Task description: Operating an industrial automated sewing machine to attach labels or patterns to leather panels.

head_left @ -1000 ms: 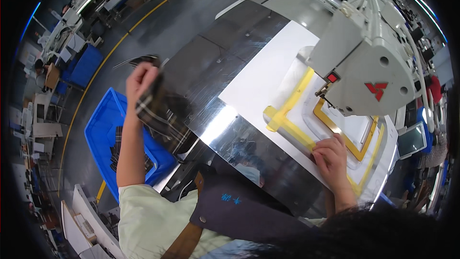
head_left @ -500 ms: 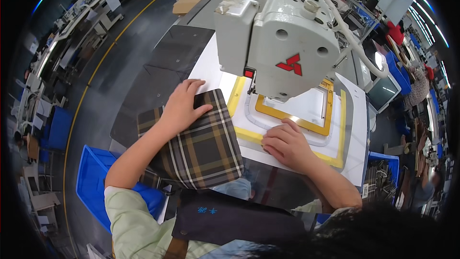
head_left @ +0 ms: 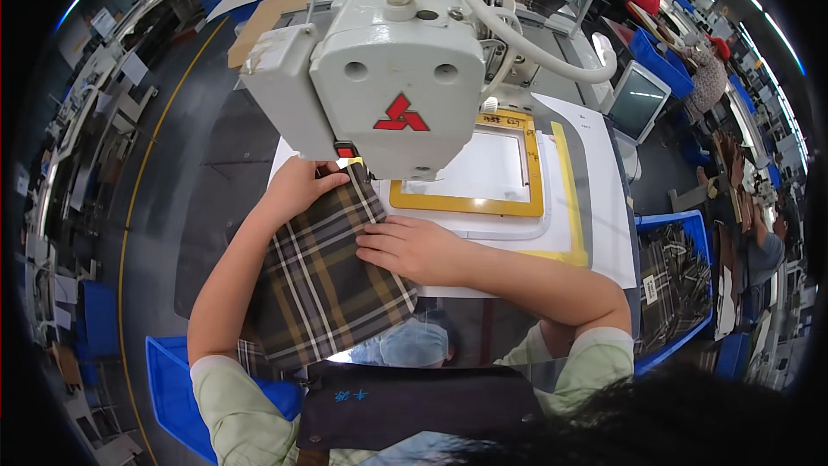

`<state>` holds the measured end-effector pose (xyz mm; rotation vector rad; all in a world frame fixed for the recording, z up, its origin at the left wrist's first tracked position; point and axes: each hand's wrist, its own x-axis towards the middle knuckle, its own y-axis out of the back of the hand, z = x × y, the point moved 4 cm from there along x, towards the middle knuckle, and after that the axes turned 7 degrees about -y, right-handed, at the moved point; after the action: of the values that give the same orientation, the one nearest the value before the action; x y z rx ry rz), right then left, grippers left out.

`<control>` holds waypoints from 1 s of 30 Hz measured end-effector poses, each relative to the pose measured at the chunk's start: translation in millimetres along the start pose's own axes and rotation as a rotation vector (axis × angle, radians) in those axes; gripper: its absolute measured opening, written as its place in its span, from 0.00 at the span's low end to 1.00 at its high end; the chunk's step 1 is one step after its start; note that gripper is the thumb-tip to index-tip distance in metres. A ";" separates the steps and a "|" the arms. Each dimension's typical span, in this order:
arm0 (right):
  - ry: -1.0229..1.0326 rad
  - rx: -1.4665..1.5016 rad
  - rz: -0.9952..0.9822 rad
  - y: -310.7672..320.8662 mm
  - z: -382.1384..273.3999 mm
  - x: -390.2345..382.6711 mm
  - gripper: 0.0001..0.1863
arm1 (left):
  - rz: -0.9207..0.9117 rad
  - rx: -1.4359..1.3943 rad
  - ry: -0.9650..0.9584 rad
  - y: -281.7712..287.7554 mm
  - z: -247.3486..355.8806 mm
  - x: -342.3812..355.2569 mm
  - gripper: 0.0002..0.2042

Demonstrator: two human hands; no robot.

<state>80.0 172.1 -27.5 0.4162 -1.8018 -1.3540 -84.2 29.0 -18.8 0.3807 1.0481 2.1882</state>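
Observation:
A dark plaid fabric piece (head_left: 332,280) with white and mustard stripes lies slanted over the near left part of the white sheet, its far corner by the machine's needle area. My left hand (head_left: 297,194) holds its far left edge, thumb on top and the other fingers partly hidden. My right hand (head_left: 414,250) rests on the fabric's right edge, fingers stretched out and pointing left. Just beyond stands the white sewing machine head (head_left: 401,73). To its right, a yellow rectangular frame (head_left: 474,204) lies on the white sheet (head_left: 604,207) marked with yellow strips.
A blue bin (head_left: 185,393) sits at the lower left; another blue bin (head_left: 703,328) at the right holds plaid pieces. A screen (head_left: 640,103) stands at the right rear. Past the table's left side runs a yellow floor line (head_left: 134,181). Other workstations and people are farther off.
My right hand has moved left from the sheet onto the fabric's right edge. My left hand and the fabric have shifted closer to the needle area. The whole view has turned rightward.

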 end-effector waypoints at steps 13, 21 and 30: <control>-0.268 -0.165 -0.097 36.6 4.2 -65.2 0.23 | 0.007 0.055 -0.260 3.4 5.0 34.1 0.23; -0.348 -0.256 -0.029 67.6 15.5 -103.1 0.19 | 0.032 0.092 0.022 10.2 -6.2 17.9 0.19; -0.765 0.046 0.019 107.5 17.8 -159.7 0.19 | 0.342 0.072 -0.361 -20.6 -10.3 51.3 0.16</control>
<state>185.3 331.4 2.8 -0.1313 -2.4363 -1.5844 -117.8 67.4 -42.6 1.0105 0.9103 2.2580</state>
